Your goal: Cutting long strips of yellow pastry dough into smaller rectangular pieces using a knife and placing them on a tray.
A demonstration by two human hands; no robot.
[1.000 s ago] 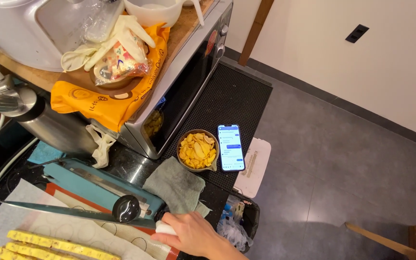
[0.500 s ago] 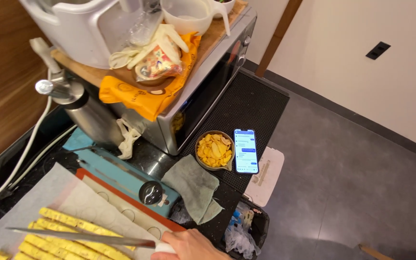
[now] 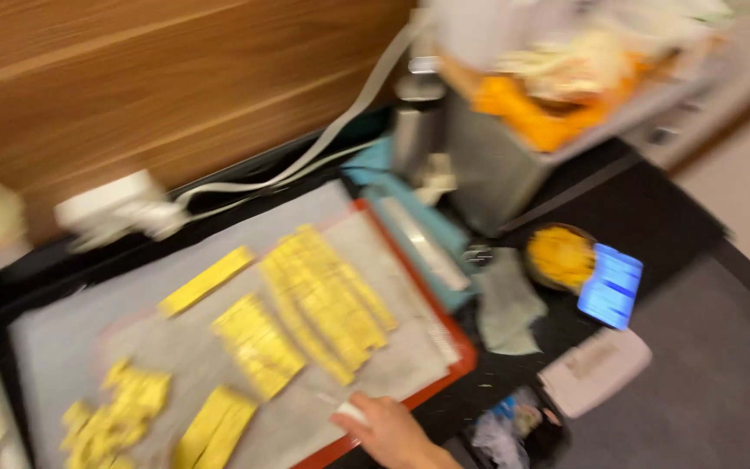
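Whole view is smeared with motion blur, so take this loosely. The risk I see: the right hand (image 3: 388,432) sits at the near edge of the red-rimmed mat (image 3: 453,369), and a bump could scatter the yellow dough strips (image 3: 323,300) laid out on it, or nudge the phone (image 3: 611,287) beside the bowl of yellow bits (image 3: 560,256). The fingers (image 3: 359,419) look curled around something small and pale, maybe a handle, but I can't tell for sure. Left hand isn't visible.
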